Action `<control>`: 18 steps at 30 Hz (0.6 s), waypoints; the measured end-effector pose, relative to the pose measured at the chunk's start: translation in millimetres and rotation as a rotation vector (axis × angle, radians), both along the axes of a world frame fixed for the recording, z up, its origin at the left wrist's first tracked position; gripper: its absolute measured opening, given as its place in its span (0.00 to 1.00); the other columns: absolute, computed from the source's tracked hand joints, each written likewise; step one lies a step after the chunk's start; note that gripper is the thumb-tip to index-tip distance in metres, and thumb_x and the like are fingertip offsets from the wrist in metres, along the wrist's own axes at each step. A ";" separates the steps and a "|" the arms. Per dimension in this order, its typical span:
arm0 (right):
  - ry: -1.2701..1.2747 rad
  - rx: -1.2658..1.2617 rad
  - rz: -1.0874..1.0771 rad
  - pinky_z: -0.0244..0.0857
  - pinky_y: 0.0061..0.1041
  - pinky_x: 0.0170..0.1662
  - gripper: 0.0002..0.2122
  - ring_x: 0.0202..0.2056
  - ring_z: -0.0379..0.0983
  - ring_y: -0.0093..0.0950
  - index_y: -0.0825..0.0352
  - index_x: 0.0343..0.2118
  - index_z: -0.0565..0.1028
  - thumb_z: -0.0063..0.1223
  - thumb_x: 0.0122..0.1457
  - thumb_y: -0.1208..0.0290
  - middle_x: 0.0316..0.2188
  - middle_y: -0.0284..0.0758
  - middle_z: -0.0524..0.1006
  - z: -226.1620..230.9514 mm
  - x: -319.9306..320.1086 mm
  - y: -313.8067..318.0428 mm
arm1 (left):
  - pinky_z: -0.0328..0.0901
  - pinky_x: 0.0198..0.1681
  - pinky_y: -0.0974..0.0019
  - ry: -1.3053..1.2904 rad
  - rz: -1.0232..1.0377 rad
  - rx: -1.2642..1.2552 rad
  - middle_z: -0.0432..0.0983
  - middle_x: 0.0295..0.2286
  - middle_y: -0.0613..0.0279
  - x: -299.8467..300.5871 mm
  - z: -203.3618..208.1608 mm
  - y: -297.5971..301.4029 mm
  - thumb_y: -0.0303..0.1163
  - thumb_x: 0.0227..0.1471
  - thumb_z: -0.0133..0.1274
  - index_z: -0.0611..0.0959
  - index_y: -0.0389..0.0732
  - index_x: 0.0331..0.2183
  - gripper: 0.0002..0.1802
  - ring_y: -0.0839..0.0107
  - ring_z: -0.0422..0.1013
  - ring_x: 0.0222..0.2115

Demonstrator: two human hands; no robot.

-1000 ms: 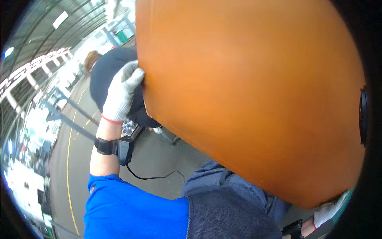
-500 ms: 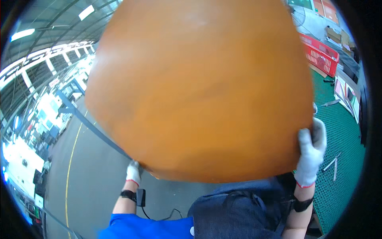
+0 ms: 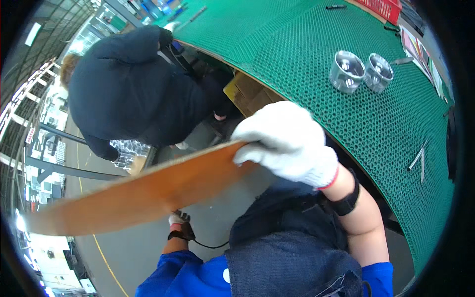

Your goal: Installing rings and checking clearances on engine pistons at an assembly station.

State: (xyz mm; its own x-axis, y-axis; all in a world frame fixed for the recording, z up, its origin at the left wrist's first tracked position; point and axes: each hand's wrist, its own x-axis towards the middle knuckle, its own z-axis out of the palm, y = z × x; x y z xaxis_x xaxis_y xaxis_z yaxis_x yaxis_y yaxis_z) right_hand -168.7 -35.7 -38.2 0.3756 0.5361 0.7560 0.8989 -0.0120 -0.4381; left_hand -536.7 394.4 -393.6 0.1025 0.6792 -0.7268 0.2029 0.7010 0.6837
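An orange-brown board [image 3: 163, 185] with a pale edge hangs tilted in front of me, seen almost edge-on and blurred at its far left end. In a white glove with a red cuff, my right hand [image 3: 289, 141] clamps the board's right end between thumb and fingers. My left hand [image 3: 179, 218], gloved with darker fingertips, is lower down, just under the board's bottom edge. Its fingers look apart; whether they touch the board I cannot tell.
A green perforated mat [image 3: 297, 44] covers the bench at right, holding two shiny cylindrical cups [image 3: 347, 72], a thin two-legged tool [image 3: 419, 163] and a red basket [image 3: 383, 7]. A person in dark clothes [image 3: 133, 89] bends over at left, near a cardboard box [image 3: 250, 94].
The board has swung down and left, from facing me broadly to nearly edge-on. My right hand has moved left with it. The bending person and the cups have come into view.
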 end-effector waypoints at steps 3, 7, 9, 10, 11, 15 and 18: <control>-0.032 -0.172 0.044 0.64 0.32 0.31 0.06 0.26 0.72 0.31 0.51 0.29 0.77 0.58 0.49 0.58 0.20 0.28 0.73 -55.3 -4.3 24.1 | 0.62 0.30 0.47 0.189 0.138 0.128 0.66 0.36 0.73 -41.1 6.7 25.7 0.54 0.57 0.48 0.70 0.59 0.51 0.22 0.65 0.63 0.31; 0.031 -0.448 0.268 0.66 0.32 0.32 0.03 0.29 0.74 0.31 0.53 0.29 0.74 0.52 0.51 0.65 0.24 0.28 0.74 -136.7 -35.5 52.5 | 0.63 0.43 0.50 0.292 0.039 0.299 0.65 0.50 0.68 -55.5 27.0 7.5 0.47 0.55 0.50 0.66 0.60 0.57 0.28 0.64 0.63 0.45; -0.049 -0.354 0.225 0.67 0.32 0.33 0.03 0.29 0.74 0.31 0.53 0.30 0.73 0.51 0.52 0.65 0.25 0.29 0.73 -145.6 -50.0 54.5 | 0.63 0.47 0.53 0.281 -0.022 0.374 0.61 0.55 0.65 -27.9 52.0 -27.4 0.38 0.55 0.53 0.64 0.60 0.59 0.31 0.65 0.61 0.51; -0.026 -0.355 0.228 0.67 0.32 0.33 0.02 0.29 0.73 0.31 0.54 0.29 0.73 0.50 0.53 0.66 0.24 0.29 0.72 -143.2 -50.2 53.2 | 0.63 0.50 0.55 0.275 -0.035 0.424 0.59 0.58 0.63 -18.3 75.9 -41.5 0.34 0.54 0.54 0.63 0.60 0.60 0.33 0.66 0.59 0.54; -0.022 -0.350 0.221 0.67 0.32 0.33 0.02 0.29 0.73 0.31 0.54 0.29 0.73 0.50 0.53 0.66 0.24 0.29 0.72 -141.3 -44.1 49.7 | 0.63 0.52 0.56 0.258 -0.053 0.473 0.58 0.61 0.61 -1.3 92.2 -46.5 0.29 0.54 0.55 0.62 0.60 0.61 0.36 0.67 0.58 0.57; 0.013 -0.331 0.243 0.67 0.34 0.34 0.02 0.30 0.75 0.33 0.55 0.27 0.73 0.53 0.49 0.68 0.24 0.29 0.75 -140.0 -31.1 27.0 | 0.68 0.43 0.60 0.243 -0.183 0.364 0.63 0.55 0.67 -18.7 112.1 -22.6 0.21 0.49 0.58 0.63 0.58 0.59 0.39 0.68 0.67 0.48; 0.019 -0.324 0.142 0.66 0.32 0.33 0.05 0.30 0.74 0.32 0.53 0.28 0.75 0.53 0.47 0.71 0.25 0.27 0.76 -146.2 -14.3 2.9 | 0.68 0.43 0.61 0.489 -0.603 0.572 0.75 0.43 0.66 -4.3 142.8 -24.3 0.28 0.50 0.61 0.75 0.49 0.50 0.25 0.66 0.73 0.40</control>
